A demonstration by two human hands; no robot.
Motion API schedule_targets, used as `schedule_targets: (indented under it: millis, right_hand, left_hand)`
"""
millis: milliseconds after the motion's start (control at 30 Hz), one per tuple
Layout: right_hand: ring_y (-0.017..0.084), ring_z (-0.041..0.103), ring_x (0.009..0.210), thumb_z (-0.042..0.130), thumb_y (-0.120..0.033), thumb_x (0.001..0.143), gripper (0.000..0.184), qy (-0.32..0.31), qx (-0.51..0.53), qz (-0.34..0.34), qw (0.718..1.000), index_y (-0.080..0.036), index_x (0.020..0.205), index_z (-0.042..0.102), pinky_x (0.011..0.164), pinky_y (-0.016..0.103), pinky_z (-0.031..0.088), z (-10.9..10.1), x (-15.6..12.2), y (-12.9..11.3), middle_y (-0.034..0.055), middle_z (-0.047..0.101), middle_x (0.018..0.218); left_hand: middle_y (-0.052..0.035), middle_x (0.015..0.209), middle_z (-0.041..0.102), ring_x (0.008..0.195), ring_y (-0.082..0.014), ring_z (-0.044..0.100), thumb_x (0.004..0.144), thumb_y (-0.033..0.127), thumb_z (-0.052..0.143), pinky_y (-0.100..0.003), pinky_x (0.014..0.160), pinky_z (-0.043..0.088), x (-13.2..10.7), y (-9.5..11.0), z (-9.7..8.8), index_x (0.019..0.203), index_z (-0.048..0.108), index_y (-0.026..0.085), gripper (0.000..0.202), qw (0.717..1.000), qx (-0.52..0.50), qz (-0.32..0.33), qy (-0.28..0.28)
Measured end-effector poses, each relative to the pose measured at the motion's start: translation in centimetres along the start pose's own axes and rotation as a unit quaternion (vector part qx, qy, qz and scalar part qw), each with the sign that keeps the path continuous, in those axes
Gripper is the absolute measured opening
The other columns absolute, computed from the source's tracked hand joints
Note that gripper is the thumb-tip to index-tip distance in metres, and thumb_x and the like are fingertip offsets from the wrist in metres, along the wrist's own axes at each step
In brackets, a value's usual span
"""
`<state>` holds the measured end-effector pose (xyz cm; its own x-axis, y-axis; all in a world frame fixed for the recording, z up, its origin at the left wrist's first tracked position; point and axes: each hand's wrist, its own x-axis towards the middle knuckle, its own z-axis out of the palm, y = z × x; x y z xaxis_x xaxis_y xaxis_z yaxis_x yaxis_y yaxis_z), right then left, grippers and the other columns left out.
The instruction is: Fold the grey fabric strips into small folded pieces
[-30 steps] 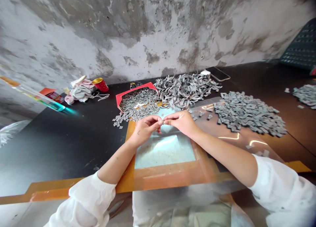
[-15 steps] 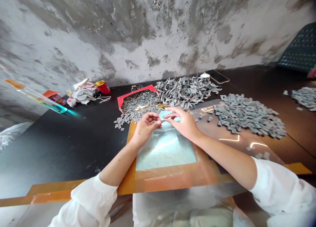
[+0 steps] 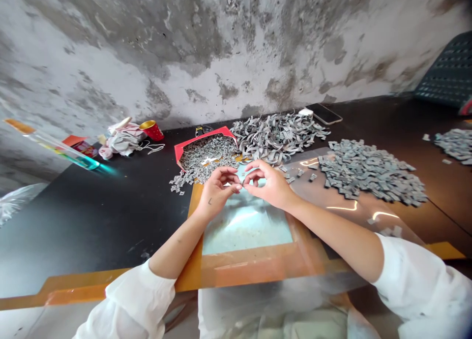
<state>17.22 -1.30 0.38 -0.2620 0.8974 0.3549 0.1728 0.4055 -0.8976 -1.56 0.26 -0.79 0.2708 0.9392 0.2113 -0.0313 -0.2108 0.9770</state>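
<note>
Right hand point(image 3: 272, 185) rejoined left hand point(image 3: 217, 190), both pinched shut — red tray point(image 3: 199, 137) holds grey pieces point(image 3: 208, 154).

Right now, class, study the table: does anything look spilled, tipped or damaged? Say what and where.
Small grey pieces have spilled past the red tray's near corner onto the dark table. A red cup lies tipped on its side at the far left. The wall behind is blotched, its paint worn off in patches.
</note>
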Motion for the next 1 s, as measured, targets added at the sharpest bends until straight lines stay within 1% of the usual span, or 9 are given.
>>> schedule_targets:
  millis: [100, 200, 333, 433, 533, 667, 800, 900, 1000]
  right_hand:
    - [0.012, 0.057, 0.067, 0.065, -0.024, 0.075, 0.029, -0.017, 0.043, 0.018, 0.999, -0.023, 0.099, 0.048, 0.062, 0.024, 0.043, -0.1, 0.1, 0.2, -0.001, 0.067, 0.082]
    - [0.01, 0.052, 0.062, 0.064, -0.023, 0.074, 0.024, -0.007, 0.045, 0.013, 0.999, -0.023, 0.091, 0.047, 0.061, 0.024, 0.042, -0.1, 0.1, 0.2, -0.0021, 0.064, 0.08]
    - [0.009, 0.049, 0.059, 0.062, -0.019, 0.071, 0.021, 0.03, -0.018, 0.006, 0.999, -0.023, 0.084, 0.046, 0.061, 0.023, 0.041, 0.0, 0.1, -0.1, -0.0035, 0.062, 0.078]
    - [0.009, 0.049, 0.059, 0.061, -0.016, 0.07, 0.019, 0.049, -0.078, 0.0, 0.996, -0.022, 0.082, 0.048, 0.06, 0.023, 0.04, 0.0, 0.1, -0.3, -0.0036, 0.063, 0.077]
    - [0.009, 0.049, 0.059, 0.06, -0.016, 0.07, 0.016, 0.052, -0.093, -0.012, 0.994, -0.022, 0.08, 0.049, 0.06, 0.023, 0.039, 0.2, 0.1, -0.4, -0.0032, 0.062, 0.078]
    - [0.01, 0.049, 0.062, 0.059, -0.017, 0.072, 0.014, 0.046, -0.043, -0.008, 0.998, -0.022, 0.08, 0.048, 0.061, 0.024, 0.041, 0.4, 0.1, -0.3, -0.0018, 0.061, 0.081]
    - [0.011, 0.051, 0.065, 0.061, -0.02, 0.074, 0.017, 0.035, 0.044, 0.007, 0.998, -0.022, 0.082, 0.046, 0.062, 0.024, 0.043, 0.5, 0.2, 0.1, -0.0007, 0.06, 0.083]
    - [0.01, 0.051, 0.064, 0.063, -0.022, 0.073, 0.019, 0.039, 0.089, 0.022, 0.995, -0.021, 0.082, 0.045, 0.062, 0.024, 0.043, 0.5, 0.4, 0.4, -0.001, 0.059, 0.082]
    - [0.009, 0.048, 0.062, 0.062, -0.021, 0.072, 0.019, 0.045, 0.095, 0.038, 0.994, -0.021, 0.082, 0.046, 0.061, 0.024, 0.041, 0.3, 0.6, 0.7, -0.0019, 0.058, 0.081]
  left_hand:
    - [-0.0034, 0.086, 0.065, 0.08, -0.0148, 0.061, 0.076, 0.028, 0.075, -0.026, 0.068, 0.053, -0.2, 0.4, -0.3, 0.101, 0.065, 0.02, 0.028, 0.993, 0.116, 0.029, -0.014]
    - [-0.0053, 0.09, 0.068, 0.083, -0.0161, 0.062, 0.079, 0.031, 0.072, -0.025, 0.069, 0.052, -0.4, 1.1, -0.4, 0.092, 0.073, 0.021, 0.017, 0.97, 0.227, 0.078, -0.024]
    - [-0.0055, 0.091, 0.07, 0.081, -0.0165, 0.063, 0.081, 0.033, 0.068, -0.023, 0.063, 0.051, -0.7, 1.9, 0.0, 0.093, 0.075, 0.023, 0.017, 0.958, 0.267, 0.104, -0.019]
    - [-0.0051, 0.087, 0.07, 0.076, -0.016, 0.063, 0.08, 0.034, 0.068, -0.022, 0.058, 0.049, -0.8, 1.9, 0.4, 0.089, 0.075, 0.023, 0.016, 0.96, 0.264, 0.095, 0.0]
    - [-0.0033, 0.08, 0.069, 0.068, -0.014, 0.061, 0.077, 0.033, 0.071, -0.021, 0.055, 0.047, -0.8, 1.5, 0.7, 0.081, 0.074, 0.021, 0.014, 0.966, 0.246, 0.074, 0.033]
    - [-0.0022, 0.072, 0.068, 0.064, -0.0135, 0.06, 0.074, 0.036, 0.073, -0.022, 0.057, 0.046, -0.6, 0.8, 0.6, 0.078, 0.073, 0.019, 0.017, 0.973, 0.224, 0.012, 0.055]
    - [-0.0018, 0.069, 0.066, 0.059, -0.0122, 0.057, 0.074, 0.039, 0.072, -0.022, 0.055, 0.047, -0.4, 0.2, 0.4, 0.078, 0.071, 0.017, 0.022, 0.986, 0.155, -0.044, 0.049]
    - [-0.0021, 0.072, 0.066, 0.064, -0.0133, 0.06, 0.073, 0.039, 0.074, -0.023, 0.058, 0.052, -0.4, 0.0, 0.4, 0.081, 0.07, 0.016, 0.024, 0.993, 0.094, -0.065, 0.033]
    - [-0.0047, 0.082, 0.07, 0.073, -0.0162, 0.064, 0.069, 0.038, 0.078, -0.026, 0.062, 0.056, -0.4, -0.1, 0.5, 0.087, 0.072, 0.016, 0.028, 0.995, 0.069, -0.069, 0.021]
